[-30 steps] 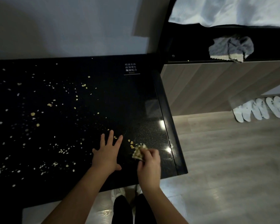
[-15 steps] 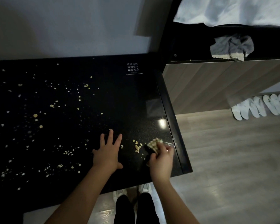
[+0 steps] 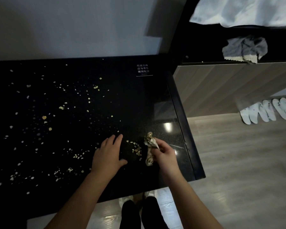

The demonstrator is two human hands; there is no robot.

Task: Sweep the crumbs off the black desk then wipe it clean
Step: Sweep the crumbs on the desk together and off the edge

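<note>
The black desk (image 3: 139,100) fills the left half of the view, strewn with several pale yellow crumbs (image 3: 61,107) over its left and middle. My left hand (image 3: 108,152) lies flat on the desk near the front, fingers straight and together. My right hand (image 3: 163,153) grips a crumpled pale cloth (image 3: 149,147), pressed onto the desk just right of the left hand. A small heap of crumbs (image 3: 136,148) lies between the two hands.
The desk's right edge (image 3: 186,138) drops to a wooden floor (image 3: 238,171). A grey cloth (image 3: 244,49) sits on a wood-fronted ledge at the back right. White slippers (image 3: 264,112) line the floor beneath. A small white-lettered sticker (image 3: 143,70) marks the desk's back right.
My right hand drew the cloth right toward the desk edge, then came back left toward the crumb heap. My left hand stayed flat in place, fingers closing together.
</note>
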